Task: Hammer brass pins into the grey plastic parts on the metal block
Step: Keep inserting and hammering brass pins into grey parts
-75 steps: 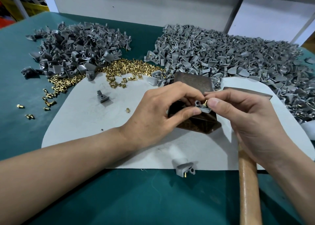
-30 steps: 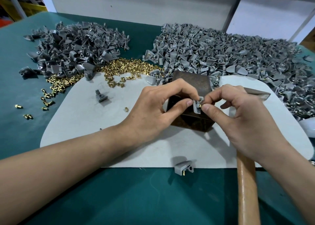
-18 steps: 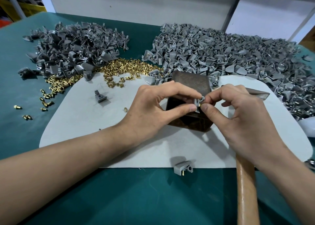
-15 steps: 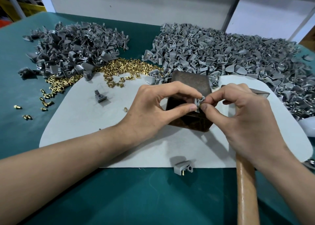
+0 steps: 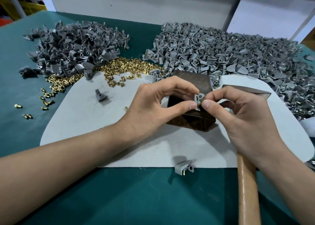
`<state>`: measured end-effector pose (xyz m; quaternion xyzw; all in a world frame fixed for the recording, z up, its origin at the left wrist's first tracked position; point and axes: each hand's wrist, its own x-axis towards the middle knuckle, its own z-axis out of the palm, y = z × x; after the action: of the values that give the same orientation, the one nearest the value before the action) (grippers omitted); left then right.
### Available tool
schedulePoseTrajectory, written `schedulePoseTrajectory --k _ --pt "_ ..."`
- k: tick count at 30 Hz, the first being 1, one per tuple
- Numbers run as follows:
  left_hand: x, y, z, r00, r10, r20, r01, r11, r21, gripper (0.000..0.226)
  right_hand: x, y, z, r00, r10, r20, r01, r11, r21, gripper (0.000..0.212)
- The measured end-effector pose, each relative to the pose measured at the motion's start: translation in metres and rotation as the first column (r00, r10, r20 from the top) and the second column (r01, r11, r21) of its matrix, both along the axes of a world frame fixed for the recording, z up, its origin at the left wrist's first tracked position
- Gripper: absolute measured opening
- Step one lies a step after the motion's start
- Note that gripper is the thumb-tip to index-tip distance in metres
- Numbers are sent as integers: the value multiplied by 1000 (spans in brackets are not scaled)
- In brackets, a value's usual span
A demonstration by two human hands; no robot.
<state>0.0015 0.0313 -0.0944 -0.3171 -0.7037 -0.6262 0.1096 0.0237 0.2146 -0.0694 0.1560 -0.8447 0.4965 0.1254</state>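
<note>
Above the rusty metal block [image 5: 190,83], my left hand [image 5: 158,105] pinches a small grey plastic part [image 5: 199,98] between thumb and forefinger. My right hand [image 5: 238,112] meets it from the right, thumb and forefinger pinched at the same part; a brass pin there is hidden by the fingertips. The hammer lies under my right wrist, its wooden handle [image 5: 247,187] running toward me and its metal head [image 5: 252,92] poking out beyond my knuckles.
The block sits on a white pad [image 5: 88,122] on the green table. Loose brass pins [image 5: 122,69] lie between two heaps of grey parts, a darker heap [image 5: 75,49] and a larger heap [image 5: 230,57]. Single grey parts lie on the pad: one [image 5: 100,96] and another with a pin [image 5: 184,166].
Both hands stay above the block. The grey part has been turned from lying flat to upright between my fingertips, and my right fingers have closed in on it.
</note>
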Motion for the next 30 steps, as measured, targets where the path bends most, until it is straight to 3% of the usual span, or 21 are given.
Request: schedulePoseTrajectory --k 10,16,30 --pt "0 0 0 1000 12 4 -12 1000 -15 24 -2 0 -1 993 16 114 0 990 -143 16" --pt "0 0 -1 1000 15 10 -15 1000 -13 25 -3 2 -3 993 -4 114 13 997 -79 5" --pt "0 0 -1 1000 26 15 -26 1000 -16 25 -2 0 -2 996 -13 86 18 998 -60 17"
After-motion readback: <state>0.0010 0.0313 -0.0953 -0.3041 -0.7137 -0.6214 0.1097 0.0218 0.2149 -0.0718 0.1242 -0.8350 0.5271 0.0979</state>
